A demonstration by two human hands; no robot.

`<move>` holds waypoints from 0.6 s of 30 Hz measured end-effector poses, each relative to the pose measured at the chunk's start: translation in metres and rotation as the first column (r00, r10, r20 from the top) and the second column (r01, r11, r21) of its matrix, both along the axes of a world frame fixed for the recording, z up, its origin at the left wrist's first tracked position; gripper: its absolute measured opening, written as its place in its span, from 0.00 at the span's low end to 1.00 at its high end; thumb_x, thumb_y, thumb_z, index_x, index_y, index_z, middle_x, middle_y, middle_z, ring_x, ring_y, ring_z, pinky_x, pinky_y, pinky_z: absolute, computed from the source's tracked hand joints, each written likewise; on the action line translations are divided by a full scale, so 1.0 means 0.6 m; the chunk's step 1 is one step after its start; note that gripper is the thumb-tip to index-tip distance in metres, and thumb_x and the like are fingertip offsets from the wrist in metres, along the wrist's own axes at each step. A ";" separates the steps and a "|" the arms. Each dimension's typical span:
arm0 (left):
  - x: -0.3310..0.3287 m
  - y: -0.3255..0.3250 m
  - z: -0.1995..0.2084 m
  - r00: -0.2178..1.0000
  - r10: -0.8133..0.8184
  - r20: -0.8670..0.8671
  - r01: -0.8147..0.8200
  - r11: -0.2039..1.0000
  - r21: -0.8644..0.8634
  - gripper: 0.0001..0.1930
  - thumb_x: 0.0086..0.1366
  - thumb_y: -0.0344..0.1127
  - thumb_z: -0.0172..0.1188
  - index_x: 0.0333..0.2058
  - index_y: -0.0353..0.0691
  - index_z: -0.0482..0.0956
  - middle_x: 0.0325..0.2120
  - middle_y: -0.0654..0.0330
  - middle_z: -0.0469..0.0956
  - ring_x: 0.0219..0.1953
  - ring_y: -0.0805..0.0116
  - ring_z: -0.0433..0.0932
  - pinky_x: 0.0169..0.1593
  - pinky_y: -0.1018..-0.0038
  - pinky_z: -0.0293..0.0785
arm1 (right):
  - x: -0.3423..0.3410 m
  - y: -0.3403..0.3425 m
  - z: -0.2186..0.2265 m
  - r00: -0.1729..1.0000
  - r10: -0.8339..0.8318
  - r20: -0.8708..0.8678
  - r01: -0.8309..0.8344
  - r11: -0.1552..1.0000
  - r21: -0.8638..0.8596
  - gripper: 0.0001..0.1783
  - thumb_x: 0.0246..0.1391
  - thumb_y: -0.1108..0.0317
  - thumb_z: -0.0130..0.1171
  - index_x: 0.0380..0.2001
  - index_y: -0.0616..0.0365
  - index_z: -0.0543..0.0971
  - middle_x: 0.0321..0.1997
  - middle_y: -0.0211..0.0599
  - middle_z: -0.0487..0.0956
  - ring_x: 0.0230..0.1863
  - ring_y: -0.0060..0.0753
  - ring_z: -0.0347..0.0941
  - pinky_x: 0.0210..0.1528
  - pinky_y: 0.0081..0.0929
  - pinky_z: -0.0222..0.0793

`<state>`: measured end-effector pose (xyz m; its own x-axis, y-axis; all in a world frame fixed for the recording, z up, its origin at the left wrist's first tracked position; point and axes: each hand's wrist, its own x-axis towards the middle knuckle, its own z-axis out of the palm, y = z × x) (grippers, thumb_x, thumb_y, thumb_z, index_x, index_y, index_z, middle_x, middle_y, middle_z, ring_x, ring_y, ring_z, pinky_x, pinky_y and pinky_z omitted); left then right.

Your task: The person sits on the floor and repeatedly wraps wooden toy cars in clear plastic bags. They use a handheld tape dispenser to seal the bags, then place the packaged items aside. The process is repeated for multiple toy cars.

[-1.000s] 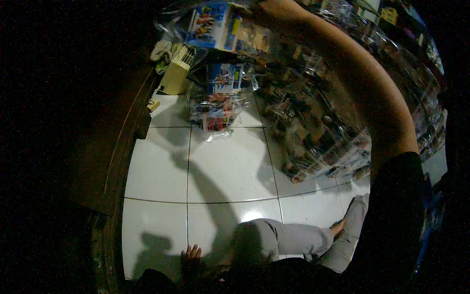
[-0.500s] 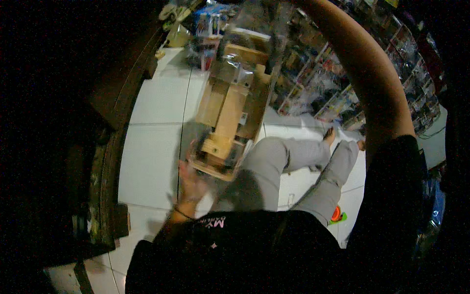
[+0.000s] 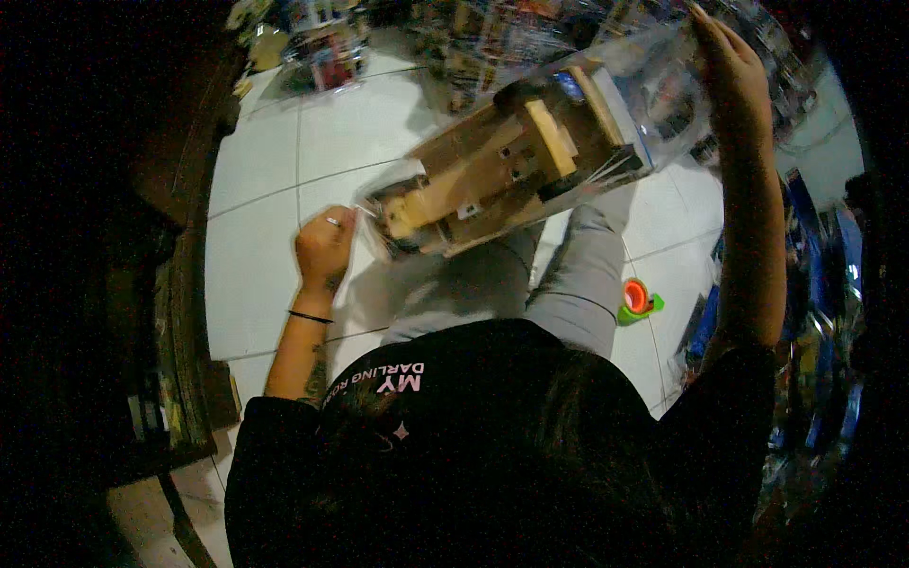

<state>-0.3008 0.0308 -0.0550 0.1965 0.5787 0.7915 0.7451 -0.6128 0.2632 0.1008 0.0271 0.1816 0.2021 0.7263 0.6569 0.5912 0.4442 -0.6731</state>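
A wooden toy truck [image 3: 473, 175] in a clear plastic bag [image 3: 672, 80] lies slantwise in the air above my thighs. Its underside seems to face up, with pale wood blocks and dark wheels. By its lower left end, my left hand [image 3: 325, 248] is closed in a fist, pinching a corner of the plastic. My right hand [image 3: 734, 80] is raised at the upper right with its fingers closed on the far end of the bag. Motion blurs parts of the bag.
White floor tiles [image 3: 256, 246] lie below. On the right sits a green tape dispenser [image 3: 642, 301] with an orange roll. Wrapped goods [image 3: 327, 52] are stacked at the far side, and more blue packages [image 3: 805, 312] stand at the right. Dark wooden furniture [image 3: 189, 284] edges the left.
The bagged truck has swung from nearly upright to slanting up to the right. My right hand has come into view, and my left hand has closed on the bag's corner.
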 end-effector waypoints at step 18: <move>0.133 0.117 0.181 0.808 -0.588 0.045 0.585 0.809 0.055 0.11 0.58 0.29 0.59 0.21 0.34 0.68 0.14 0.60 0.62 0.17 0.68 0.61 0.22 0.74 0.55 | 0.251 -0.275 -0.260 0.211 0.669 -0.712 -0.630 0.650 0.424 0.28 0.59 0.48 0.40 0.41 0.63 0.76 0.47 0.52 0.73 0.51 0.50 0.67 0.55 0.46 0.63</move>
